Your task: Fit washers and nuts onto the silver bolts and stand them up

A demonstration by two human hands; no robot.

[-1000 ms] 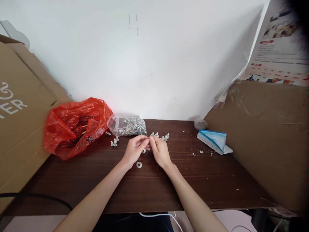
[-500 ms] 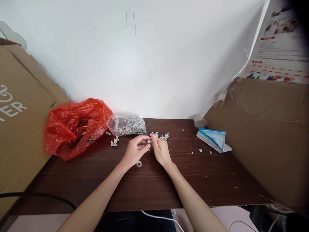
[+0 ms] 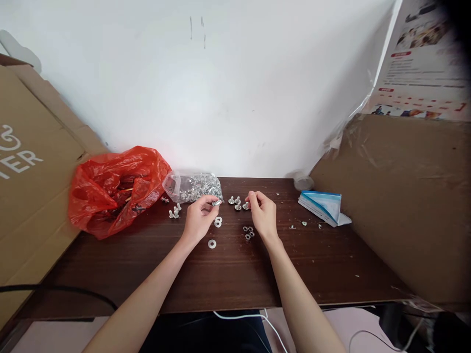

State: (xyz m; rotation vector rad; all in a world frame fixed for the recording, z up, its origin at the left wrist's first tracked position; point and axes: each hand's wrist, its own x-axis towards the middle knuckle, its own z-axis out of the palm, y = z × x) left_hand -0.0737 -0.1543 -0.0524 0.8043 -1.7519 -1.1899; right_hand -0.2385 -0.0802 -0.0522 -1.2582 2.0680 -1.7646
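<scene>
My left hand (image 3: 198, 218) pinches a small silver bolt (image 3: 217, 202) between thumb and fingers, held above the dark tabletop. My right hand (image 3: 264, 215) has its thumb and fingertips drawn together beside several bolts with washers (image 3: 238, 206) standing on their heads. What it pinches, if anything, I cannot make out. Between the hands lie two overlapping flat washers (image 3: 218, 222), with a single washer (image 3: 212, 243) closer to me. Several hex nuts (image 3: 248, 233) form a cluster left of my right wrist. Left of my left hand, several more bolts (image 3: 175, 213) stand together.
A clear bag of metal hardware (image 3: 202, 186) lies by the wall beside an open red plastic bag (image 3: 117, 191). On the right are a blue-and-white packet (image 3: 320, 206), a small round container (image 3: 303, 182) and scraps. Cardboard panels (image 3: 397, 206) flank the brown table (image 3: 228, 284).
My hands have parted: the right moved right, the left slightly left with the bolt. The nuts, paired washers and more standing bolts have come into sight between them.
</scene>
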